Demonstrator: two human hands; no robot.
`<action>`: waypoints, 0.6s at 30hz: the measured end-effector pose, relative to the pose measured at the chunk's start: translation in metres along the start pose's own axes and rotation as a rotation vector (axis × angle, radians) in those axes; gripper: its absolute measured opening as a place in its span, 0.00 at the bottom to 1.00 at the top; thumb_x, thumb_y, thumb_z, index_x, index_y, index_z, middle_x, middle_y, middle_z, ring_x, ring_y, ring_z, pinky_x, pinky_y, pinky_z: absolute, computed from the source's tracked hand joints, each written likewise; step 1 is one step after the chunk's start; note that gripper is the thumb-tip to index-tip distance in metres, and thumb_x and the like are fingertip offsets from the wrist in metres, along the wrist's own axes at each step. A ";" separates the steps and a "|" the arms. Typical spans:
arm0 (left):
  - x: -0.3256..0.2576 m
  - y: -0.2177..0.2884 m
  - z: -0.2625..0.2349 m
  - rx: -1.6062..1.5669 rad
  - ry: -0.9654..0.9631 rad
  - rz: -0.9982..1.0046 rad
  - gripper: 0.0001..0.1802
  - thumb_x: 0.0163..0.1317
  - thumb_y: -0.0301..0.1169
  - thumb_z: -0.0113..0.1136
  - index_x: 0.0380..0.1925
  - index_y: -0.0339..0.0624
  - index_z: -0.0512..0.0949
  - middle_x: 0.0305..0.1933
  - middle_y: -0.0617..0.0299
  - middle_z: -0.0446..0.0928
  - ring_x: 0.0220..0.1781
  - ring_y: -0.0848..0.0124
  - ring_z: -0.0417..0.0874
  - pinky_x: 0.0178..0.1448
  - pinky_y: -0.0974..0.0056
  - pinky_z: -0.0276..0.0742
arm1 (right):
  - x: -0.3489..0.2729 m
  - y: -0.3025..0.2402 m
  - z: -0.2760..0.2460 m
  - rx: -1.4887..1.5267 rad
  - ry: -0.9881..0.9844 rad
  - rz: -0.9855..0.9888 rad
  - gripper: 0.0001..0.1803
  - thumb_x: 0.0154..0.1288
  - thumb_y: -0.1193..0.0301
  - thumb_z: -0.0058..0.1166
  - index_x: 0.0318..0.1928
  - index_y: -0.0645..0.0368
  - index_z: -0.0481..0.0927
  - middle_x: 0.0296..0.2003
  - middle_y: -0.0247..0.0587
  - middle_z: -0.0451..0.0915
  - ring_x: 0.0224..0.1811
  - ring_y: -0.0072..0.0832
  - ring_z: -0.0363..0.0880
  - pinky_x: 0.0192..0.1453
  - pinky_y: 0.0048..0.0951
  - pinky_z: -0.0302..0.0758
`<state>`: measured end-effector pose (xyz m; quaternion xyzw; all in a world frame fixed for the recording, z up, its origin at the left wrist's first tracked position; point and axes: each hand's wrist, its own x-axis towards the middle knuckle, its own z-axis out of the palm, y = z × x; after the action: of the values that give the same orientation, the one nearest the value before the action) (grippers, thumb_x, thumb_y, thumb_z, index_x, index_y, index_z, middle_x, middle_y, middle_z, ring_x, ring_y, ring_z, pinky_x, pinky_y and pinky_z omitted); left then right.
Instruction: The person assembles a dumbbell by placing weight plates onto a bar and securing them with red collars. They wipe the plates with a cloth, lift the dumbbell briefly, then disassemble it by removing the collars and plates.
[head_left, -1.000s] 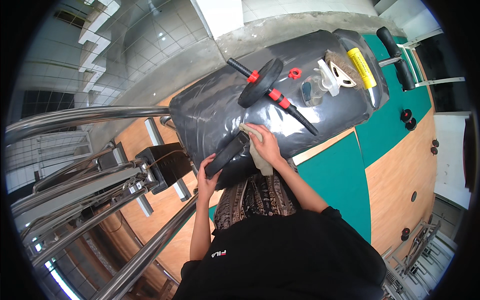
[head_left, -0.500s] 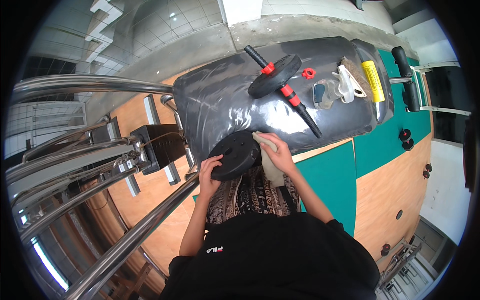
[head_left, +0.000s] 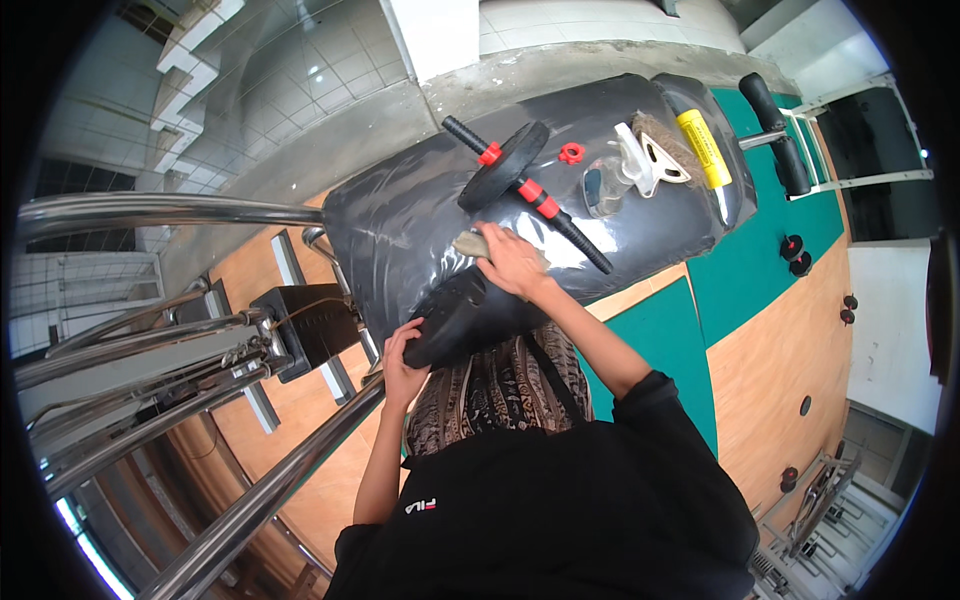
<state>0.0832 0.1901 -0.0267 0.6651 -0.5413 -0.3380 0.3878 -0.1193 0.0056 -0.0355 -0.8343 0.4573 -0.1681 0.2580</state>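
A black weight plate point(head_left: 455, 318) stands tilted at the near edge of the padded bench, above my lap. My left hand point(head_left: 402, 368) grips its left rim, with the thumb hidden in part. On the plate's far right edge, my right hand point(head_left: 513, 263) presses a beige cloth point(head_left: 468, 243) bunched under its fingers. Just beyond lies a dumbbell bar point(head_left: 583, 243) with red collars and a black plate point(head_left: 508, 165) mounted on it. A loose red star-shaped nut point(head_left: 571, 153) rests to its right.
The bench point(head_left: 385, 215) is wrapped in shiny plastic. On its right are a clear spray bottle point(head_left: 603, 188), a white-handled brush point(head_left: 662, 165) and a yellow cylinder point(head_left: 704, 148). Chrome machine bars point(head_left: 180, 212) rise on the left. Small dumbbells point(head_left: 793, 250) lie on the floor.
My right hand has moved with the cloth up and left across the plate's far edge. The plate has tilted more steeply. My left hand still holds its rim, and the whole view has shifted slightly.
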 end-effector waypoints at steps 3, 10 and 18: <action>0.007 -0.011 -0.003 -0.175 0.004 -0.132 0.25 0.41 0.15 0.64 0.43 0.39 0.70 0.56 0.57 0.75 0.56 0.65 0.75 0.61 0.62 0.67 | 0.001 0.007 -0.006 -0.268 0.017 -0.189 0.20 0.54 0.64 0.56 0.46 0.59 0.72 0.45 0.41 0.73 0.49 0.41 0.72 0.50 0.43 0.69; 0.026 -0.003 -0.021 -0.190 -0.028 -0.217 0.23 0.48 0.19 0.66 0.45 0.36 0.70 0.39 0.59 0.79 0.43 0.74 0.78 0.50 0.70 0.71 | -0.061 0.063 -0.048 -0.103 1.025 0.455 0.36 0.44 0.57 0.71 0.47 0.62 0.65 0.43 0.51 0.68 0.49 0.46 0.66 0.55 0.42 0.61; 0.048 -0.007 -0.039 -0.328 -0.044 -0.309 0.26 0.49 0.19 0.66 0.50 0.34 0.70 0.46 0.58 0.79 0.47 0.72 0.79 0.55 0.67 0.73 | 0.033 0.124 -0.148 0.555 0.512 0.041 0.38 0.53 0.65 0.66 0.62 0.63 0.63 0.55 0.48 0.71 0.55 0.33 0.71 0.54 0.34 0.72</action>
<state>0.1290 0.1499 -0.0158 0.6606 -0.3790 -0.4914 0.4225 -0.2627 -0.1189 0.0132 -0.6542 0.4608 -0.4834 0.3551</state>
